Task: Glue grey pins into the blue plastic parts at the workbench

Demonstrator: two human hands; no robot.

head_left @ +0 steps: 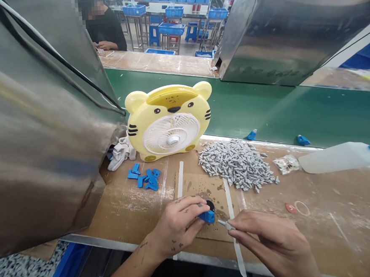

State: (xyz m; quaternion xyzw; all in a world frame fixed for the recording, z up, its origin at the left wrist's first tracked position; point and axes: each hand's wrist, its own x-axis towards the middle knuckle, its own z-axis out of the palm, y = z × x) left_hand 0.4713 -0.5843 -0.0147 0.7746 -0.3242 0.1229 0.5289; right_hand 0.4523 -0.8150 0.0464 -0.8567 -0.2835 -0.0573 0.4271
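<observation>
Between the thumb and fingers of my left hand (pixel 184 223) is a small blue plastic part (pixel 208 216), above a taped cardboard square (pixel 197 182). A round black spot or cap (pixel 210 205) shows just behind that part; I cannot tell which it is. My right hand (pixel 271 238) pinches a small grey plastic piece (pixel 226 225), its thin tip pointing at the blue part with a gap between them. Beyond my hands lies a heap of similar grey pieces (pixel 237 162). Several loose blue parts (pixel 148 178) rest on the table to the left.
A yellow animal-faced fan (pixel 171 122) stands behind the cardboard. The green conveyor belt (pixel 265 103) runs across, with two blue parts near its edge. At right lie a clear bottle (pixel 338 157), a small bag (pixel 286 164) and a rubber band (pixel 302 208). Another person (pixel 107 30) sits beyond.
</observation>
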